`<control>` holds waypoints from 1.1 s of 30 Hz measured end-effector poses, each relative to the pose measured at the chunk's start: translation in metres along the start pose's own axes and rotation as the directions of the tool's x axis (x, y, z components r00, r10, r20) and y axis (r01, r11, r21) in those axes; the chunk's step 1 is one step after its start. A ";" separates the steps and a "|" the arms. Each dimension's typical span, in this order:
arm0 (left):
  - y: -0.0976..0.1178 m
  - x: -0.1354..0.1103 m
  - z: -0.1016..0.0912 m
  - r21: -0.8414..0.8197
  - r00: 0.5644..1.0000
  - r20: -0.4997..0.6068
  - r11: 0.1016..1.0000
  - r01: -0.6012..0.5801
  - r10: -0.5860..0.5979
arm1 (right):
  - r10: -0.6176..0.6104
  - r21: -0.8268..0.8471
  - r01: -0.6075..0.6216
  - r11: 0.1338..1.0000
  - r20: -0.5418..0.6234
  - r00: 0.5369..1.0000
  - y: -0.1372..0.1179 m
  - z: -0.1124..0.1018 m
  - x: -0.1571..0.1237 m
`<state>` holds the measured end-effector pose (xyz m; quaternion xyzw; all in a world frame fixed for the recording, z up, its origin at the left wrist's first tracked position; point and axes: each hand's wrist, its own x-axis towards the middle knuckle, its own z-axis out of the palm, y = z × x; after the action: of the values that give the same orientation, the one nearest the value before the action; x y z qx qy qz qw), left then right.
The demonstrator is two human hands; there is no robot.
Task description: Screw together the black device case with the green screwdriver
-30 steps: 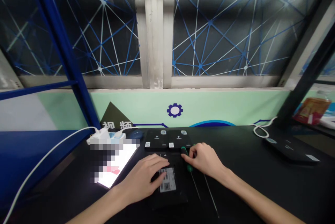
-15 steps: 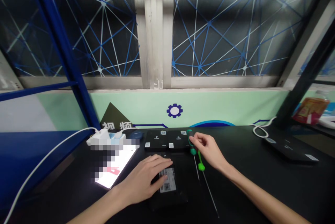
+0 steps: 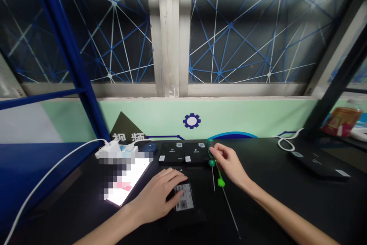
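My left hand (image 3: 163, 191) lies with its fingers stretched out over a black box-shaped device (image 3: 192, 216), which bears a white printed label (image 3: 185, 198). The thumb rests at the label. My right hand (image 3: 228, 161) pinches the dark green handle of a screwdriver (image 3: 211, 163), whose thin shaft points down toward me. Just right of that shaft lies a second tool with a bright green end piece (image 3: 221, 182) and a long thin metal shaft (image 3: 231, 213). Beyond my hands, two flat black devices (image 3: 171, 154) (image 3: 196, 154) sit side by side.
A lit phone (image 3: 132, 184) lies left of my left hand. Behind it are a white power strip (image 3: 116, 151) with plugs and a dark blue object (image 3: 149, 148). Another black device (image 3: 318, 164) and a white cable (image 3: 285, 144) lie at the right, near a bottle (image 3: 342, 120).
The screwdriver in my right hand has shifted slightly away from me, its shaft now standing straighter. My left hand has hardly moved on the device.
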<state>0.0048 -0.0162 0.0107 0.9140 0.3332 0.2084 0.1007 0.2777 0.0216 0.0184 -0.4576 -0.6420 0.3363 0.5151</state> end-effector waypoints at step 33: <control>-0.003 -0.009 0.007 0.044 0.964 0.262 0.998 0.034 -0.044 | -0.022 0.256 0.028 0.966 -0.027 0.999 -0.003 0.008 -0.002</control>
<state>0.0000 -0.0197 0.0009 0.9286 0.3389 0.0769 0.1299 0.2694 0.0188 0.0180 -0.3832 -0.5928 0.4043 0.5816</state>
